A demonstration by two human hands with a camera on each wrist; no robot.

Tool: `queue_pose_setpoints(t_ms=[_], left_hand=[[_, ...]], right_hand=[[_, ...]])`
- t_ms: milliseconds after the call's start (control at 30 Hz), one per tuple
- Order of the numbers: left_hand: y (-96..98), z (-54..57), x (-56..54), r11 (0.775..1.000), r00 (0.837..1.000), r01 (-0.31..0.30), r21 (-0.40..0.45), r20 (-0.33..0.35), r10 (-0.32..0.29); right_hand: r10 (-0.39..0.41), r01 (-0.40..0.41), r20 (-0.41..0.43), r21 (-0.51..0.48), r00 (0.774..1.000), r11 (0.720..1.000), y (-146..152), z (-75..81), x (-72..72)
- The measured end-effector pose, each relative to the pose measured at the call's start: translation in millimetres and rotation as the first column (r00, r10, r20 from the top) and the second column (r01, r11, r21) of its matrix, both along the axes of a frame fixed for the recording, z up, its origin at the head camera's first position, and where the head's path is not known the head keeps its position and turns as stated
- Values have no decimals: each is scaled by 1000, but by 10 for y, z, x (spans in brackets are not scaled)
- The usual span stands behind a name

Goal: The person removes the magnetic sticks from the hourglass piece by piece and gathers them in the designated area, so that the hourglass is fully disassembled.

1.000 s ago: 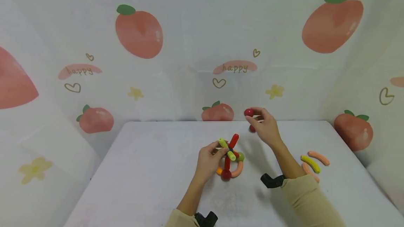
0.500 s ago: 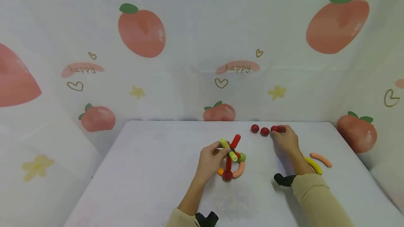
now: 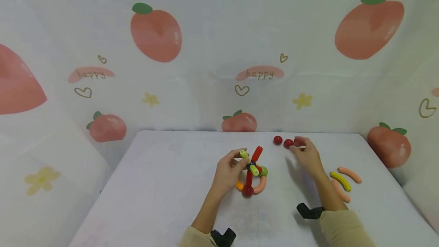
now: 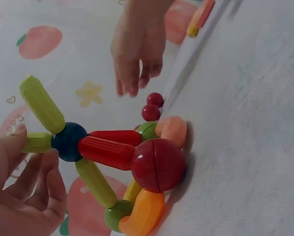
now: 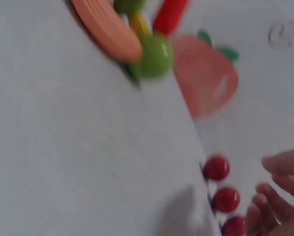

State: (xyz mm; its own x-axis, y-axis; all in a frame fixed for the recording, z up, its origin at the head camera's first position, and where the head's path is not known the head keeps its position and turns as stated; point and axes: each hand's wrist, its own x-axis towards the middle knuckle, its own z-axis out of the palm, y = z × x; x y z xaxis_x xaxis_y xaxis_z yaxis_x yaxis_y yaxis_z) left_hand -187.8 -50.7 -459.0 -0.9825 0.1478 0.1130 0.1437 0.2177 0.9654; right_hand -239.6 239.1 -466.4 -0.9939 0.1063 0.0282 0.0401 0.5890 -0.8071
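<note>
My left hand pinches a yellow-green rod of a magnetic rod-and-ball construction. That rod joins a dark blue ball, from which red rods and more yellow-green rods run out. A big red ball, green balls and curved orange and peach pieces form a ring at its base, on the table. My right hand hovers by three loose red balls, fingers loosely bent and holding nothing. In the head view it hides the rightmost ball.
Curved peach rods and a curved yellow rod lie on the white table, right of my right forearm. The loose balls sit near its far edge, before a fruit-printed cloth.
My right hand carried a red ball to the right end of the row, let it go, then drew back slightly. My left hand keeps its pinch on the construction.
</note>
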Motion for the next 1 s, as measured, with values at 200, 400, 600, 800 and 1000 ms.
queue_pose_setpoints(t_ms=[200, 400, 600, 800, 1000], left_hand=[[-41, 55, -8, 999, 997, -45, 18, -67, 47], [-41, 32, 4, 999, 998, -12, 44, -66, 15], [-26, 46, 13, 999, 998, -17, 36, -61, 19], [-68, 84, -3, 984, 997, -70, 165, -32, 76], [-349, 70, 29, 968, 980, -186, 167, -38, 195]], right_hand=[[374, -376, -51, -25, 926, 926, -477, 6, 309], [448, -456, -94, -80, 889, 887, -749, -91, 392], [378, -388, -103, -102, 920, 916, -892, -144, 398], [345, -350, -75, -62, 936, 935, -939, -130, 425], [329, -332, -76, -44, 941, 942, -941, -144, 464]])
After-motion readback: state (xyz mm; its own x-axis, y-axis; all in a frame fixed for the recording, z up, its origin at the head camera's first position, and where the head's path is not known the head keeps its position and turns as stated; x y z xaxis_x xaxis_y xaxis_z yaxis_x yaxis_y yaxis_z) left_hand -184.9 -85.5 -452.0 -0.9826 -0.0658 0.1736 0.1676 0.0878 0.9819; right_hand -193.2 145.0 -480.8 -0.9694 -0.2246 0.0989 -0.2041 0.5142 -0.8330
